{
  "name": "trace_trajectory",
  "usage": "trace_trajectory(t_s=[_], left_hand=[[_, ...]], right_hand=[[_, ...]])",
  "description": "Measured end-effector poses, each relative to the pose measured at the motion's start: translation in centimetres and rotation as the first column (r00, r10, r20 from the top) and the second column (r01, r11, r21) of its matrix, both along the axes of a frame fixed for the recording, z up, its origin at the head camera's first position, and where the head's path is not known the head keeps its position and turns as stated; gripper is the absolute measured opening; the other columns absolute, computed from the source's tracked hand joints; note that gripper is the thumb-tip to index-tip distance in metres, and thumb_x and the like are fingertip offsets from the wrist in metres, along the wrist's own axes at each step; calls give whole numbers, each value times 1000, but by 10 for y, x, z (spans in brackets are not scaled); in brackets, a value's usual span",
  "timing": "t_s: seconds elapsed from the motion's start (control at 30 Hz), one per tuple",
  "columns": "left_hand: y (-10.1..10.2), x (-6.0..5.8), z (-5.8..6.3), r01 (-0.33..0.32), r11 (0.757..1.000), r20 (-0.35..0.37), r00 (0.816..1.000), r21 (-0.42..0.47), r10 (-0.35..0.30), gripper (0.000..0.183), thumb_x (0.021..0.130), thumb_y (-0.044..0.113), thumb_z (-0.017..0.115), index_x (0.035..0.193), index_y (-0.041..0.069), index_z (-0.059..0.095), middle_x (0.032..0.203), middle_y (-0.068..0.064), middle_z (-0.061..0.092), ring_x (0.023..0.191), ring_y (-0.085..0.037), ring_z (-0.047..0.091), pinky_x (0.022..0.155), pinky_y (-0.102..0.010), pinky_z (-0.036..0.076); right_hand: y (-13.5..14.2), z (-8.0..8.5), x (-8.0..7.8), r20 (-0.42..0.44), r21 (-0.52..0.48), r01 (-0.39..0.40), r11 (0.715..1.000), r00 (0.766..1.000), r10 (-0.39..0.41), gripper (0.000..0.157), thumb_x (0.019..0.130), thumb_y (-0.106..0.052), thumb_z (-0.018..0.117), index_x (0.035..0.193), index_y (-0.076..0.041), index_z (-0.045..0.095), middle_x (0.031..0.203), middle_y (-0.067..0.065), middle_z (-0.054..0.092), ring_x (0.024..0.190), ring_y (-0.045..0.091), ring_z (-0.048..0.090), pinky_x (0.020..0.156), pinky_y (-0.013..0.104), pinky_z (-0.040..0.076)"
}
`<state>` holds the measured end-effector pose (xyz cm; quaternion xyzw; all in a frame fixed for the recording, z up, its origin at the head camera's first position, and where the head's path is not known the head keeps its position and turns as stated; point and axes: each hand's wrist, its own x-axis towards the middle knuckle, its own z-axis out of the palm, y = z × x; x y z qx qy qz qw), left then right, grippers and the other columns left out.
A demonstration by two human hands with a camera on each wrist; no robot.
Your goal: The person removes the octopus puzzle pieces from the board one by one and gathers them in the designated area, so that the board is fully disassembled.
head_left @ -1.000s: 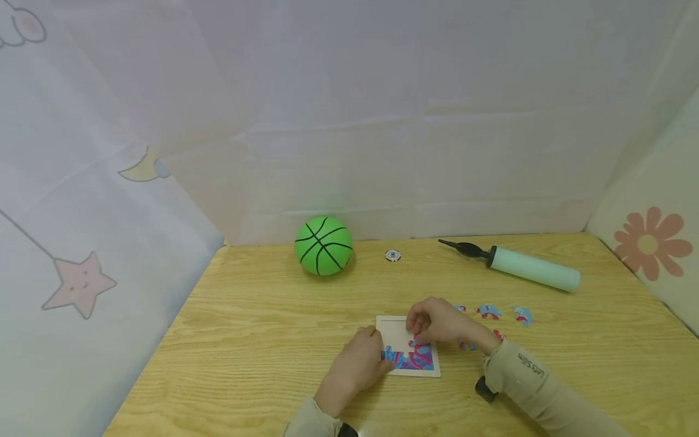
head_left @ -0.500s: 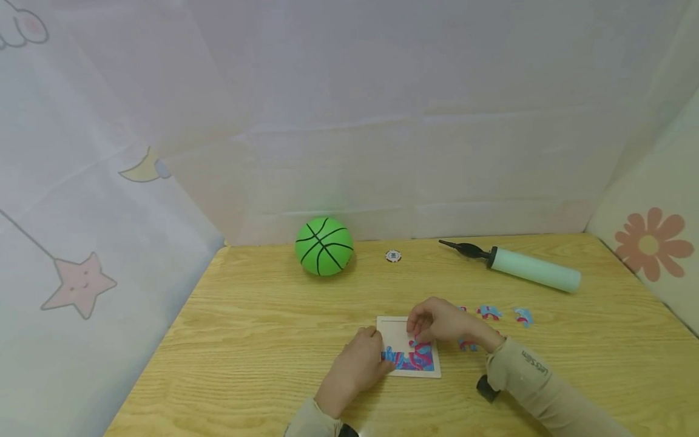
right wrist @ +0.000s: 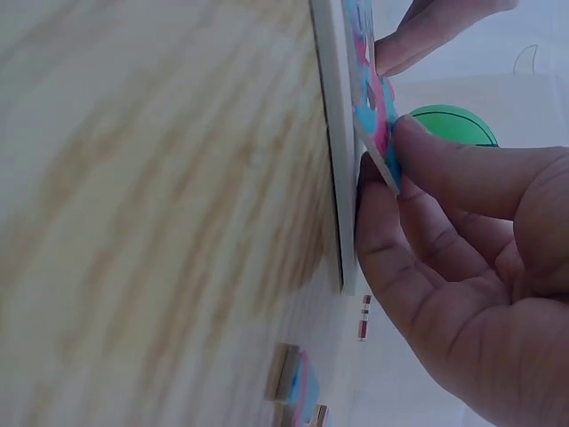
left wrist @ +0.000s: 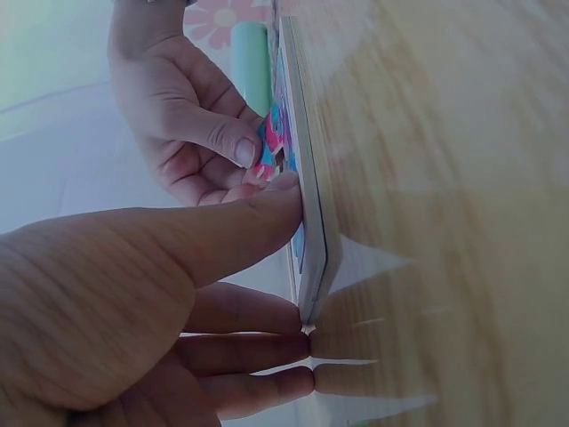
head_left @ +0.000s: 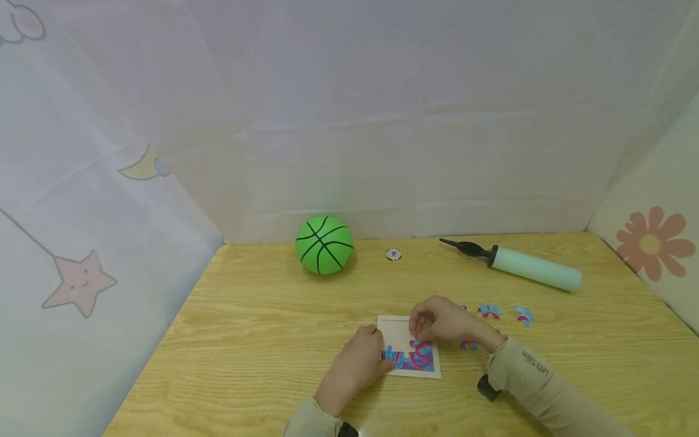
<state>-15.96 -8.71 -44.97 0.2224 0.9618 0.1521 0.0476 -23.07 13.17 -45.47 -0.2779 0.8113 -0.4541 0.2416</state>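
My left hand [head_left: 356,359] holds the puzzle tray [head_left: 394,332] at its left side, with the thumb [left wrist: 253,218] on the near rim and the other fingertips by the corner. Blue, pink and purple pieces [head_left: 406,361] fill the near part of the tray; the far left part shows bare white. Over the tray's right side, my right hand [head_left: 443,318] pinches a blue-and-pink puzzle piece [right wrist: 386,142] between thumb and index finger. In the right wrist view that piece is tilted, its near edge raised above the rim. The fingers partly hide it in the head view.
Several loose puzzle pieces [head_left: 489,311] lie right of the tray, some partly behind the right wrist. Farther back are a green ball [head_left: 324,245], a round chip [head_left: 393,254] and a pale green hand pump [head_left: 535,269]. A cloth backdrop [head_left: 349,121] stands behind the wooden table [head_left: 246,340].
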Motion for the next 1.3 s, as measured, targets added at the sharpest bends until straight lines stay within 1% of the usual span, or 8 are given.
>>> trace_trajectory(t_s=[0.17, 0.4, 0.57, 0.73, 0.87, 0.97, 1.17, 1.3], left_hand=[[0, 0, 0, 0, 1000, -4, 1000, 17, 0, 34, 79, 28, 79, 88, -1, 64, 96, -8, 60, 80, -14, 52, 70, -28, 51], [0, 2, 1, 7, 1000, -20, 1000, 14, -7, 35, 79, 28, 80, 90, -2, 65, 97, -9, 60, 81, -14, 52, 71, -29, 52], [0, 2, 1, 6, 1000, -30, 1000, 22, -5, 34, 78, 27, 80, 88, -2, 65, 94, -8, 59, 79, -14, 51, 69, -28, 51], [0, 2, 2, -5, 1000, -8, 1000, 26, 5, 34, 79, 27, 79, 89, -1, 65, 97, -9, 60, 81, -14, 51, 71, -29, 51], [1, 1, 2, -7, 1000, 1, 1000, 21, 7, 34, 79, 28, 79, 90, -1, 65, 98, -9, 60, 81, -14, 52, 71, -29, 51], [1, 2, 2, -7, 1000, 3, 1000, 16, 7, 35, 80, 28, 79, 91, -2, 65, 99, -10, 60, 82, -15, 52, 72, -30, 51], [0, 2, 2, -3, 1000, -26, 1000, 14, 3, 35, 79, 28, 80, 90, -2, 65, 95, -8, 59, 79, -14, 51, 70, -28, 51], [0, 2, 2, -8, 1000, -18, 1000, 10, 8, 37, 79, 29, 79, 92, -3, 65, 98, -9, 60, 80, -14, 52, 71, -29, 51]], right_hand=[[-1, 2, 1, -42, 13, 6, 1000, 999, -6, 10, 80, 8, 68, 87, 1, 65, 80, 9, 65, 68, 13, 58, 62, 24, 50], [1, 0, 2, -16, -12, 14, 1000, 1000, -15, 14, 79, 11, 66, 87, -1, 66, 81, 9, 64, 65, 14, 56, 61, 23, 49], [3, -1, 2, -23, -18, -22, 1000, 999, 22, 18, 77, 14, 64, 89, -1, 65, 83, 7, 64, 67, 16, 57, 60, 23, 49], [4, 1, 4, -52, -4, -48, 999, 998, 48, 20, 75, 13, 67, 89, 0, 65, 83, 7, 66, 71, 16, 60, 62, 24, 51], [4, 2, 5, -69, 13, -38, 999, 997, 39, 19, 74, 11, 70, 89, 0, 65, 82, 4, 67, 72, 15, 62, 65, 24, 52], [5, 2, 5, -57, 15, -28, 1000, 998, 28, 17, 75, 9, 71, 88, -1, 66, 81, 4, 67, 72, 16, 62, 65, 25, 52], [5, 6, 8, -26, 7, -16, 1000, 1000, 16, 10, 78, 6, 71, 86, 0, 68, 78, 7, 67, 70, 16, 61, 61, 24, 51], [7, 7, 10, 8, -31, -20, 999, 1000, 21, 6, 83, 4, 68, 88, 2, 67, 79, 11, 67, 68, 14, 58, 60, 23, 49]])
